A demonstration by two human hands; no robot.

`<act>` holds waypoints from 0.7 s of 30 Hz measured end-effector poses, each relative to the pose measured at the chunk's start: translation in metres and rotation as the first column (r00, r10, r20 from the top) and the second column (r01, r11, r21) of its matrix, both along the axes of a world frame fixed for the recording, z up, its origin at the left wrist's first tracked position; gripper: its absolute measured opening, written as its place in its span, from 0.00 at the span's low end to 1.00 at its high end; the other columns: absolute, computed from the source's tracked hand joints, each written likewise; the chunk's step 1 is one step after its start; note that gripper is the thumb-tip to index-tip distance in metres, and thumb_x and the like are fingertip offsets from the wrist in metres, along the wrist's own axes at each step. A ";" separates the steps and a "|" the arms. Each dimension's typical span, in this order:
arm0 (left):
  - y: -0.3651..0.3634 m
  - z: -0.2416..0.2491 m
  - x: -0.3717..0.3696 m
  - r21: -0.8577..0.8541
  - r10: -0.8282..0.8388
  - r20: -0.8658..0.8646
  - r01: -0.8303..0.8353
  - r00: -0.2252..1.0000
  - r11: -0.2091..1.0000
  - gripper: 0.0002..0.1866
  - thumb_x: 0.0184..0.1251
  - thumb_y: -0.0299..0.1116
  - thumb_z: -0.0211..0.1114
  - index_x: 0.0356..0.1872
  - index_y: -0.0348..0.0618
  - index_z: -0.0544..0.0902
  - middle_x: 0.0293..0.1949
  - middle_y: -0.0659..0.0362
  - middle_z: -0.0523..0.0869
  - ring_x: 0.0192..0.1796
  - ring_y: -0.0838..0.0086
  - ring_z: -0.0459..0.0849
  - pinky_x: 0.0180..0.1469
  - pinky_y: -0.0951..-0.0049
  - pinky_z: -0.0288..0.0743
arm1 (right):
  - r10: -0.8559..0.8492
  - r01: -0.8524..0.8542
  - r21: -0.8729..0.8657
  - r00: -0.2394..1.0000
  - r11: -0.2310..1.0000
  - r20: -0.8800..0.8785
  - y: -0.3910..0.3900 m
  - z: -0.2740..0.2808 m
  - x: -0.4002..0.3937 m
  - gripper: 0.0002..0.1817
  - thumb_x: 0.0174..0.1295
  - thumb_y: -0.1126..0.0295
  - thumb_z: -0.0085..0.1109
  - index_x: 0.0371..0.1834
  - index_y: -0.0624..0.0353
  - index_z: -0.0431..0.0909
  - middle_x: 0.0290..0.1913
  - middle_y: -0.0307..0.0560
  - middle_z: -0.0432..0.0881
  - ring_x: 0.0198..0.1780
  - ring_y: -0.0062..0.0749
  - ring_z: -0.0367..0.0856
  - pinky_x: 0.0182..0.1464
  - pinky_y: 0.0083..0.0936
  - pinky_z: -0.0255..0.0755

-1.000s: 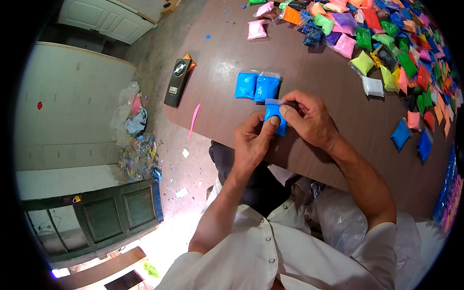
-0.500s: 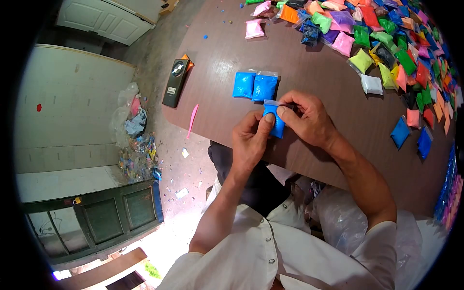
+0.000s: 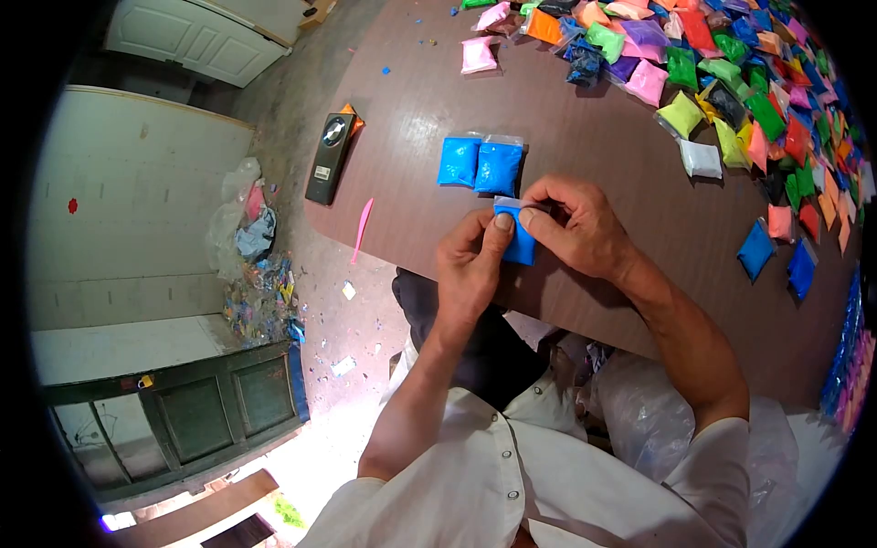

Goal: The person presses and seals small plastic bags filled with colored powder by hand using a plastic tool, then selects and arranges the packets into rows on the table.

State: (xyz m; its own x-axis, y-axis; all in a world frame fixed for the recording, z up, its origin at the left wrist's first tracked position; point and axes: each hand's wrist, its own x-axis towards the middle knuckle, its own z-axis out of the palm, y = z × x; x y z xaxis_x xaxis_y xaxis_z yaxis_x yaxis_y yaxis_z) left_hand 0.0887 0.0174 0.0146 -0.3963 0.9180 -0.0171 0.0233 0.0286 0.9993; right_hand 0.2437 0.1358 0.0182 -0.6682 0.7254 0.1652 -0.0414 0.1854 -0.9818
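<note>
Between both hands I hold a small clear zip bag filled with blue stuff [image 3: 522,248], just above the table's near edge. My left hand [image 3: 471,260] is closed on its left side, thumb pressed on the front near the top. My right hand [image 3: 575,228] pinches the bag's upper right, by the clear zip strip. Past my hands, two more filled blue bags lie side by side on the table, a left blue bag [image 3: 459,162] and a right blue bag [image 3: 500,167]. What fills the bags cannot be told for certain.
A large heap of small bags in many colours [image 3: 731,91] covers the table's far right. Two blue bags [image 3: 755,251] lie at its near end. A dark handheld device [image 3: 331,157] and a pink plastic stick [image 3: 364,230] lie toward the table's left edge [image 3: 315,219].
The held bag has dropped slightly toward me, and my left thumb has moved up to its top edge. My right fingers stay pinched by the zip strip.
</note>
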 end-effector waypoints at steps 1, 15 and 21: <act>0.000 0.001 0.000 0.001 0.001 -0.003 -0.001 1.000 1.000 0.13 0.84 0.38 0.66 0.51 0.37 0.89 0.41 0.68 0.88 0.43 0.86 0.80 0.48 0.81 0.73 | -0.003 0.003 0.018 1.000 1.000 0.009 0.000 0.001 0.000 0.07 0.67 0.71 0.68 0.38 0.64 0.84 0.30 0.44 0.83 0.33 0.24 0.80 0.36 0.27 0.75; -0.001 0.004 0.005 0.038 0.061 -0.011 -0.061 0.998 0.997 0.14 0.84 0.38 0.67 0.50 0.35 0.89 0.40 0.65 0.89 0.43 0.84 0.81 0.48 0.80 0.76 | 0.035 -0.035 0.039 0.999 0.999 0.000 0.001 0.005 0.004 0.07 0.67 0.70 0.67 0.38 0.65 0.84 0.31 0.45 0.84 0.32 0.24 0.80 0.36 0.27 0.74; 0.001 0.010 0.006 0.035 0.074 0.002 -0.074 0.997 0.997 0.13 0.83 0.36 0.68 0.50 0.35 0.89 0.40 0.65 0.89 0.43 0.84 0.82 0.48 0.79 0.77 | 0.028 -0.028 -0.021 1.000 0.999 -0.011 -0.001 0.002 0.006 0.08 0.67 0.70 0.67 0.38 0.65 0.84 0.30 0.44 0.83 0.33 0.23 0.80 0.36 0.27 0.74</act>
State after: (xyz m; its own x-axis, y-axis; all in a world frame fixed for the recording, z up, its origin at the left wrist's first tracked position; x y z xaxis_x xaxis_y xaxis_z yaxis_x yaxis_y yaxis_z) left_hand 0.0952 0.0181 0.0241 -0.4633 0.8861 0.0143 0.0222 -0.0046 0.9997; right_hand 0.2495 0.1350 0.0198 -0.6867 0.7097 0.1573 -0.0567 0.1634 -0.9849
